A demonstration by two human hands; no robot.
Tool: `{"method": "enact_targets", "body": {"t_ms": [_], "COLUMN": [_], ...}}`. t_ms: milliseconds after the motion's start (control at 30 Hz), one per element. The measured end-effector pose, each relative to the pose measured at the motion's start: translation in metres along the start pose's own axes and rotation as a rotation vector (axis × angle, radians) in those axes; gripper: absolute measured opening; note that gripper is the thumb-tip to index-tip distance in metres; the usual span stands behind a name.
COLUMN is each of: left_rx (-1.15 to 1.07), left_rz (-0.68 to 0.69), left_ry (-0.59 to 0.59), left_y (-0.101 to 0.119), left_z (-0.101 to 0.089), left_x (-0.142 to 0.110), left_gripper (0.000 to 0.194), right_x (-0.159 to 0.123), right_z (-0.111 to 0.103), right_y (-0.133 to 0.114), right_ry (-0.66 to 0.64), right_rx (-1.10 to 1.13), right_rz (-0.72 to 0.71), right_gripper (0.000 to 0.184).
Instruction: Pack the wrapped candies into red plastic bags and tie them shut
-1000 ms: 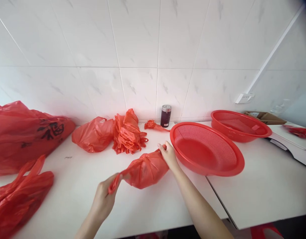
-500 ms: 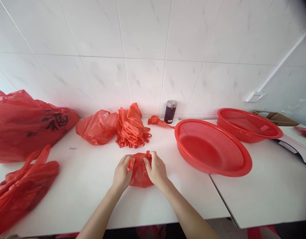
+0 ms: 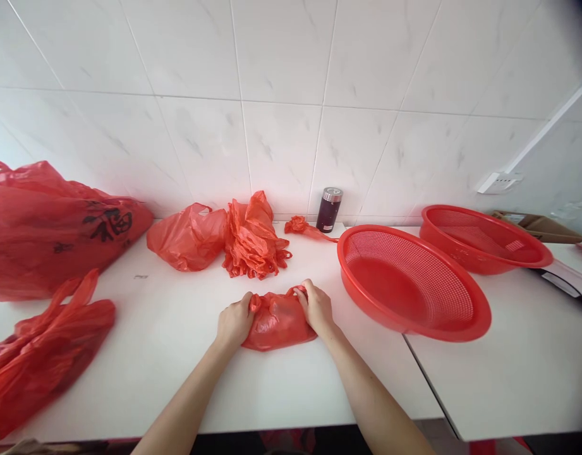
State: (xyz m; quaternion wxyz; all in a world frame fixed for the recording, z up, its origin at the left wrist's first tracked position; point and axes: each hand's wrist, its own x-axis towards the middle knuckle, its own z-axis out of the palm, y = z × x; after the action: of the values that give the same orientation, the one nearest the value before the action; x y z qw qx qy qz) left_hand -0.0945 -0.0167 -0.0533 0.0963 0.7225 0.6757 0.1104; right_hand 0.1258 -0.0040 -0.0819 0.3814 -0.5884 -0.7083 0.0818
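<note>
A small red plastic bag [image 3: 282, 325] rests on the white table between my hands, its top stretched sideways. Something pale shows faintly through the film, too unclear to name. My left hand [image 3: 235, 321] is closed on the bag's left upper corner. The right upper corner is pinched in my right hand [image 3: 318, 306], thumb toward the bag. Just behind it lie a bunch of crumpled red plastic bags [image 3: 253, 237] and a puffed-out red bag [image 3: 190, 239].
Two red plastic strainer baskets [image 3: 390, 284] stand at the right, over the table seam. A dark tumbler [image 3: 329, 210] and a twisted red bag [image 3: 303, 227] are by the tiled wall. Big filled red bags [image 3: 58, 234] occupy the left. A cardboard box [image 3: 539, 226] sits far right.
My hands have moved apart, pulling the bag's top corners outward, so the bag is now wider and flatter. The view has shifted slightly.
</note>
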Motion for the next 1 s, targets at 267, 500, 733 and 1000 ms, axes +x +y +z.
{"method": "enact_targets", "body": {"t_ms": [267, 500, 733, 1000], "left_rx": [0.059, 0.010, -0.321, -1.262], "left_rz": [-0.021, -0.033, -0.155, -0.353], "left_ry": [0.011, 0.029, 0.017, -0.235], "left_y": [0.004, 0.003, -0.011, -0.038], "left_z": [0.006, 0.002, -0.013, -0.035], "left_x": [-0.005, -0.011, -0.027, -0.066], "left_gripper": [0.023, 0.022, 0.038, 0.036], "right_x": [-0.004, -0.012, -0.010, -0.010], "right_z": [0.005, 0.003, -0.005, -0.005], "right_y": [0.002, -0.005, -0.003, -0.006], "right_ry": [0.015, 0.126, 0.300, 0.290], "right_rx": [0.012, 0.194, 0.405, 0.568], "right_rz": [0.057, 0.199, 0.337, 0.346], "right_gripper": [0.021, 0.025, 0.029, 0.033]}}
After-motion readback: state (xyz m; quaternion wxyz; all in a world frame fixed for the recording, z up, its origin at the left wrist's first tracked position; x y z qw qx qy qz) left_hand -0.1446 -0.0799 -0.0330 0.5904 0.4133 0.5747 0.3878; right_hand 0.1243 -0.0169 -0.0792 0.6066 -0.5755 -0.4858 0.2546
